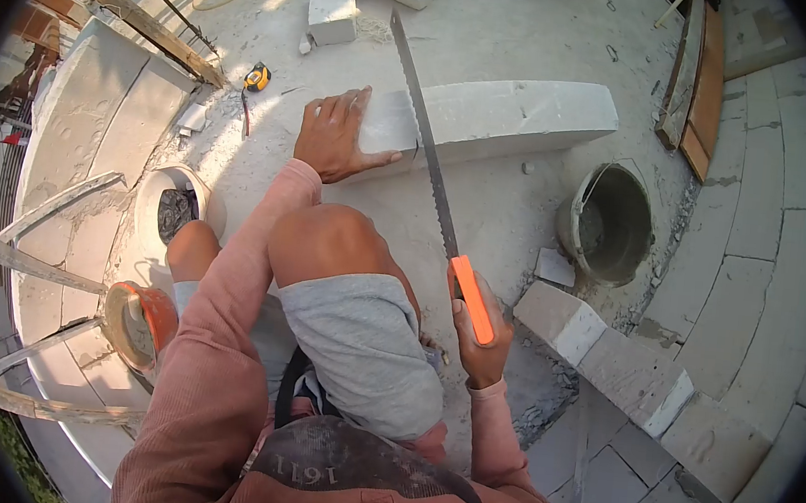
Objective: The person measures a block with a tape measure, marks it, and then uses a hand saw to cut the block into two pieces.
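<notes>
A long white lightweight concrete block lies across the floor in front of me. My left hand is spread over its left end, thumb along the near side and fingers over the top. In my right hand is the orange handle of a hand saw. The toothed blade crosses the block just right of my left hand, its tip pointing away past the far side. A dark cut line shows in the block's near face beside the blade.
A yellow tape measure lies at upper left. Buckets stand around me: a grey one at right, a white one and an orange one at left. Block walls run along both sides. Cut blocks lie ahead.
</notes>
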Tool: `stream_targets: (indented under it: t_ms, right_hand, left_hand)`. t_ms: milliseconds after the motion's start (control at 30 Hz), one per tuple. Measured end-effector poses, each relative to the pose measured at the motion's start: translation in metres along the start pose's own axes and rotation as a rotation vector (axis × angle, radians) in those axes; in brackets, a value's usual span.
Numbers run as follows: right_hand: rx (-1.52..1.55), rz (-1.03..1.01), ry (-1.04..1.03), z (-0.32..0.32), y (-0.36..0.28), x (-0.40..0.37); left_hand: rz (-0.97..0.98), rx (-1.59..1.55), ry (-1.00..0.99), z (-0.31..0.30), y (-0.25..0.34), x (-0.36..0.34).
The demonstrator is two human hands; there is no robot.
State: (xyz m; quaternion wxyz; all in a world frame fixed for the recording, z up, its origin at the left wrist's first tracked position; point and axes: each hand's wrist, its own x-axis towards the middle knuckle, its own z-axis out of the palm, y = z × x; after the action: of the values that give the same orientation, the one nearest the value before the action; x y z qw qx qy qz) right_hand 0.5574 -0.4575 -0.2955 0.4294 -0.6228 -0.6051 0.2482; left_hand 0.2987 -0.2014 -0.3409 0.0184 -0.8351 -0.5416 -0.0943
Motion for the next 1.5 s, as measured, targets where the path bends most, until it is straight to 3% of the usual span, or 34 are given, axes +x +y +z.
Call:
stream_targets:
  t_ms: [200, 400, 500, 633, 800, 900, 967, 1067, 1133, 1267, 1333, 1467, 1500]
  right_hand:
    - [0.036, 0.186, -0.047, 0.0, -0.004, -0.032]
    - [-0.007, 0.202, -0.045, -0.004, 0.013, -0.073]
    - [-0.069, 0.076, -0.042, -0.01, 0.02, -0.087]
    - [-0.053, 0.164, -0.033, -0.012, 0.014, -0.092]
    - [0.032, 0.165, -0.011, -0.001, 0.015, -0.099]
    - [-0.033, -0.021, -0.011, 0.019, 0.022, -0.051]
    - [0.062, 0.056, -0.017, 0.037, 0.017, 0.01]
    - [0.028, 0.002, 0.017, 0.05, 0.021, 0.015]
    - [0.089, 0.218, -0.062, 0.038, 0.007, -0.014]
    - [-0.092, 0.103, -0.084, -0.009, 0.012, -0.095]
    - [-0.097, 0.086, -0.122, -0.008, 0.02, -0.086]
    - [0.019, 0.039, -0.057, 0.042, 0.011, 0.024]
    - [0.02, 0.033, -0.036, 0.046, 0.008, 0.018]
  left_hand:
    - [-0.035, -0.009, -0.07, -0.002, 0.002, 0.0]
    - [-0.026, -0.003, -0.082, 0.001, 0.001, 0.001]
    - [-0.033, -0.008, -0.085, -0.001, 0.002, 0.001]
    - [-0.005, 0.015, -0.021, 0.01, -0.001, 0.0]
    - [-0.023, 0.046, -0.123, 0.002, 0.002, 0.003]
    - [-0.019, 0.048, -0.164, 0.004, -0.002, 0.004]
    - [-0.008, 0.033, -0.166, 0.007, -0.004, 0.007]
    - [-0.033, 0.009, -0.156, 0.008, -0.003, 0.004]
    - [-0.038, 0.026, -0.15, 0.003, 0.001, 0.0]
    - [-0.032, 0.001, -0.084, 0.007, -0.002, 0.001]
    - [-0.061, -0.009, -0.121, 0.004, 0.001, -0.003]
    - [-0.034, 0.001, -0.102, 0.008, -0.002, 0.003]
    - [-0.03, 0.006, -0.112, 0.007, -0.001, -0.002]
